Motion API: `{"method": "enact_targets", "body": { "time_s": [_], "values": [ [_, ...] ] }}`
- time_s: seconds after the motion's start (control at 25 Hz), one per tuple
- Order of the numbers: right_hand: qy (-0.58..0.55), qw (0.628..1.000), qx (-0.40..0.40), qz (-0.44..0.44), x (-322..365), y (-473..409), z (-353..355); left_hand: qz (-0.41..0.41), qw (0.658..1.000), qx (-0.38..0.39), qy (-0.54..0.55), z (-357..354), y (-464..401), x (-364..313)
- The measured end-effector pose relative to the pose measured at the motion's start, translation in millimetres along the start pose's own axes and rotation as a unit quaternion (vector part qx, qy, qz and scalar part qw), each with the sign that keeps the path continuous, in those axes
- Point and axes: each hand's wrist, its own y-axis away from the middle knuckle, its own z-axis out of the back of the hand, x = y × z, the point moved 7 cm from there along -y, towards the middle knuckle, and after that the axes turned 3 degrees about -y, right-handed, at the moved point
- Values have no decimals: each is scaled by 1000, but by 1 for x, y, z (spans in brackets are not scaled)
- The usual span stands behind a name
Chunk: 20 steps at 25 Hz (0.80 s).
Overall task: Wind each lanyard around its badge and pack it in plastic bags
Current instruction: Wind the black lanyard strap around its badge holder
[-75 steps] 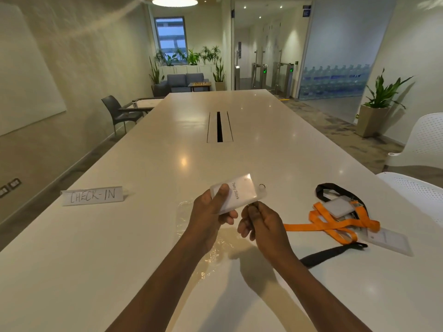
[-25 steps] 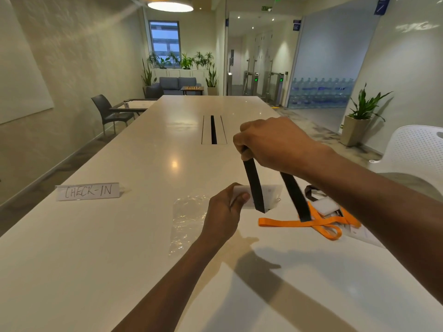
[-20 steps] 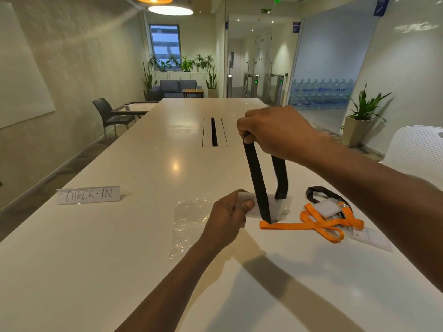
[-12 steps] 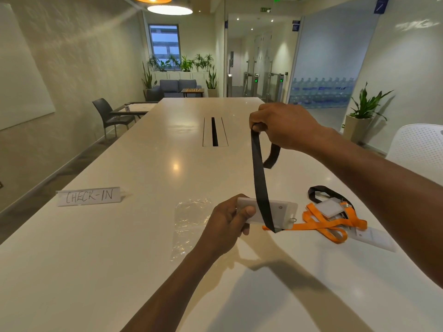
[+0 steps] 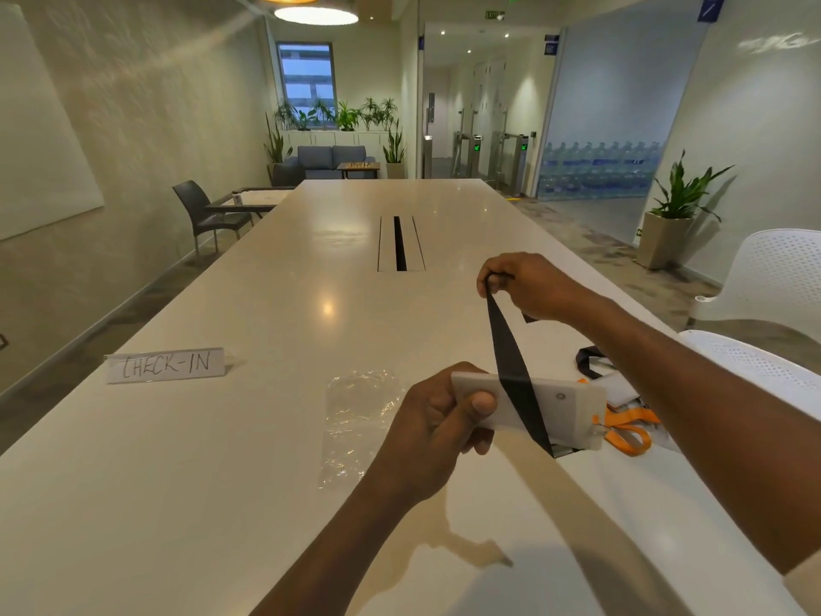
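Black lanyard (image 5: pixel 511 362) runs taut over the white badge (image 5: pixel 551 409) pinched in the left hand (image 5: pixel 437 426), right hand (image 5: pixel 528 284) gripping its free end above, so winding looks barely begun, with the plastic bag (image 5: pixel 355 415) left of the badge unfilled and orange lanyards (image 5: pixel 628 426) beyond it waiting.

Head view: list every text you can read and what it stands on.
"CHECK-IN": handwritten on the white paper sign on the table.
"EXIT": green-lit ceiling sign, barely legible.
Blue wall signs by the glass: too small to read.
Badge in the left hand: no readable print.
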Motion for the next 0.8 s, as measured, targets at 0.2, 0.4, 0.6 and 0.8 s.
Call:
{"method": "enact_targets", "body": {
  "time_s": [0.2,0.4,0.6,0.8],
  "values": [
    [-77,996,2,-34,-15,18,-29,-28,999,-19,10,5,-6,-18],
    [-82,980,79,-163,-59,46,-78,-46,998,-44,6,18,-26,-30],
    [-162,980,84,-84,-48,66,-113,-46,995,-88,-14,33,-49,-39],
    [-208,965,125,-100,-53,79,-143,-11,991,-130,-34,36,-59,-30]
  ]
}}
